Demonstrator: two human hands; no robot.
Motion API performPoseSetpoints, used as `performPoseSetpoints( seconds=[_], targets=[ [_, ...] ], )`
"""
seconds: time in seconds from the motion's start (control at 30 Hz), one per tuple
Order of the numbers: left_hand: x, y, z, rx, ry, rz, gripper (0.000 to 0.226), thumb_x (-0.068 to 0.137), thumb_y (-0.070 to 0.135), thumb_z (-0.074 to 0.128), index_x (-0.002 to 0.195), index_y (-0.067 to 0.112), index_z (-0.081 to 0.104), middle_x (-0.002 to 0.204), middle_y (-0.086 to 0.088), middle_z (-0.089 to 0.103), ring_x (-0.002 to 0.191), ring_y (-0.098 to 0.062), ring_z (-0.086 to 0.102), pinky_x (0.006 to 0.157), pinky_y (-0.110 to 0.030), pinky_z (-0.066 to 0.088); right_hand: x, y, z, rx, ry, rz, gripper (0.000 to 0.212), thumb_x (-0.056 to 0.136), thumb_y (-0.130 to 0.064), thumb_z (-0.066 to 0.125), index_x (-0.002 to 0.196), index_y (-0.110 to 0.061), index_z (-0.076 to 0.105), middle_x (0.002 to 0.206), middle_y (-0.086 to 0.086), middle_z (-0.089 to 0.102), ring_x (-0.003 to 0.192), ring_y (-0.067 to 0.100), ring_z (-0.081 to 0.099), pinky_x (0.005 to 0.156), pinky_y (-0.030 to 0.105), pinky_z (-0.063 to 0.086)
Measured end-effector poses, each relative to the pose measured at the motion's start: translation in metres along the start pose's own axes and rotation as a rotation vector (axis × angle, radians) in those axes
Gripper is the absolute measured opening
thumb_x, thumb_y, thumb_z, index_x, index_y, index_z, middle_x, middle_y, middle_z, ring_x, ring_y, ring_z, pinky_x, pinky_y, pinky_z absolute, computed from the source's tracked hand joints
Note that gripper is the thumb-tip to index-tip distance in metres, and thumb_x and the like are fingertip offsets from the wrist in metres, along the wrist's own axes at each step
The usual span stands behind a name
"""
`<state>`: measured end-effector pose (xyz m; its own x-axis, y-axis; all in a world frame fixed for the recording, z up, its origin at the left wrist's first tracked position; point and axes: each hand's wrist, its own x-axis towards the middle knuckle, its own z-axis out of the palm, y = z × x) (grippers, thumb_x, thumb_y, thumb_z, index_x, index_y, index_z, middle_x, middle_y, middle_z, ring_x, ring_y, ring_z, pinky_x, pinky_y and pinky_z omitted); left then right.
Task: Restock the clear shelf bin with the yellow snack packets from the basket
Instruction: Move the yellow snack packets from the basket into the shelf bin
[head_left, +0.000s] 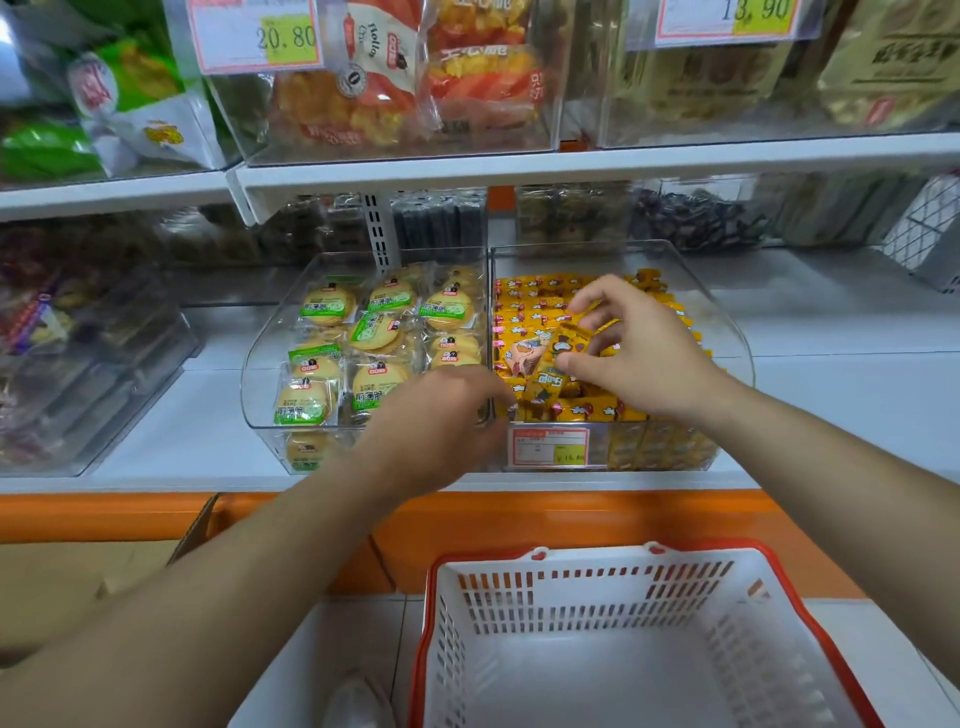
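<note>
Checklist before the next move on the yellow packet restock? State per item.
1. Grip: the right hand pinches yellow packets between thumb and fingers: ok.
2. Position: those packets are above the clear bin, not the biscuit bin beside it: ok.
3. Left hand: it is at the clear bin's front left corner with fingers curled downward. Whether it holds anything: cannot tell.
4. Room in the clear bin: packets cover the visible top layer. Remaining depth: cannot tell.
5. Stock in the basket: no packets in the visible part: not ok.
</note>
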<state>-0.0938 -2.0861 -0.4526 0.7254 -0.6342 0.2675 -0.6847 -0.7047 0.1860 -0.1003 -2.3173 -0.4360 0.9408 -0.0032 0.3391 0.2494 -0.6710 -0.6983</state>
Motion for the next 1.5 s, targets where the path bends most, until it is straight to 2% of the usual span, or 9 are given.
performPoseSetpoints(
  seconds=[0.23,0.43,0.6,0.67,0.8,0.93,1.03,1.17,1.5],
  targets=[
    [0.016,0.023,0.007,-0.717,0.226,-0.349,0.052,0.091,0.035,0.073,0.137,0.025,0.051,0.106,0.016,0.062,0.080,-0.001,0.067,0.060,-0.022,0.058,-0.011,-0.004,-0.005,0.568,-0.038,0.273,0.025,0.079,-0.001,0.078,0.089,-0.016,0.061,0.102,0.018,0.066,0.091,0.027,0.073,0.079,0.043,0.062],
    [0.025,0.024,-0.006,-1.029,0.372,-0.449,0.044,0.085,0.016,0.082,0.118,0.024,0.055,0.105,-0.005,0.068,0.090,-0.024,0.073,0.083,-0.054,0.061,-0.020,-0.008,0.006,0.428,-0.237,0.158,0.039,0.075,-0.004,0.083,0.107,-0.019,0.065,0.088,0.003,0.072,0.073,0.012,0.070,0.075,0.027,0.056],
    [0.031,0.024,-0.001,-0.922,0.357,-0.377,0.039,0.083,0.014,0.083,0.117,0.021,0.063,0.113,-0.007,0.071,0.092,-0.020,0.074,0.085,-0.049,0.061,-0.016,-0.013,0.013,0.353,-0.195,-0.022,0.064,0.086,-0.014,0.075,0.136,-0.042,0.046,0.087,0.003,0.062,0.073,0.008,0.063,0.069,0.026,0.054],
    [0.032,0.019,0.000,-0.905,0.368,-0.369,0.044,0.088,0.017,0.078,0.128,0.020,0.061,0.116,0.000,0.071,0.092,-0.010,0.072,0.086,-0.041,0.062,-0.010,-0.010,0.011,0.324,-0.126,-0.049,0.055,0.088,-0.013,0.073,0.130,-0.039,0.049,0.082,0.001,0.051,0.065,0.005,0.055,0.061,0.026,0.052],
    [0.024,-0.005,0.010,-0.158,0.181,-0.234,0.066,0.085,0.043,0.078,0.143,0.029,0.050,0.143,0.006,0.054,0.128,-0.015,0.049,0.101,-0.037,0.046,-0.002,0.004,0.010,0.348,-0.037,0.105,0.049,0.084,-0.015,0.078,0.113,-0.037,0.045,0.097,0.017,0.065,0.084,0.036,0.066,0.080,0.055,0.056],
    [0.015,-0.021,0.019,-0.168,-0.003,-0.240,0.087,0.080,0.040,0.083,0.152,0.034,0.034,0.148,0.004,0.049,0.133,-0.019,0.048,0.104,-0.042,0.048,-0.002,0.013,0.017,0.239,-0.124,0.066,0.049,0.081,-0.015,0.081,0.108,-0.037,0.046,0.081,0.001,0.062,0.070,0.017,0.066,0.074,0.040,0.057],
    [0.012,-0.023,0.021,-0.160,0.044,-0.210,0.083,0.082,0.035,0.082,0.152,0.035,0.036,0.144,0.004,0.053,0.129,-0.018,0.051,0.100,-0.039,0.050,-0.004,0.012,0.019,-0.173,-0.226,-0.115,0.046,0.079,-0.029,0.082,0.104,-0.042,0.046,0.081,-0.013,0.060,0.070,0.002,0.059,0.060,0.018,0.047],
    [0.010,-0.013,0.024,-0.091,0.205,-0.140,0.064,0.085,0.032,0.080,0.142,0.022,0.054,0.137,0.000,0.056,0.125,-0.021,0.052,0.098,-0.041,0.052,-0.009,0.007,0.025,-0.536,-0.231,-0.246,0.040,0.087,-0.049,0.069,0.123,-0.037,0.057,0.117,-0.010,0.064,0.102,0.016,0.058,0.079,0.040,0.054],
    [0.016,0.012,0.035,-0.050,0.286,-0.063,0.033,0.092,0.040,0.072,0.123,0.031,0.069,0.115,0.008,0.074,0.101,-0.020,0.056,0.067,-0.031,0.047,-0.006,0.028,0.012,0.043,-0.361,-0.031,0.022,0.090,-0.023,0.072,0.110,-0.029,0.073,0.091,-0.018,0.070,0.086,0.000,0.063,0.075,0.014,0.049]
  ],
)
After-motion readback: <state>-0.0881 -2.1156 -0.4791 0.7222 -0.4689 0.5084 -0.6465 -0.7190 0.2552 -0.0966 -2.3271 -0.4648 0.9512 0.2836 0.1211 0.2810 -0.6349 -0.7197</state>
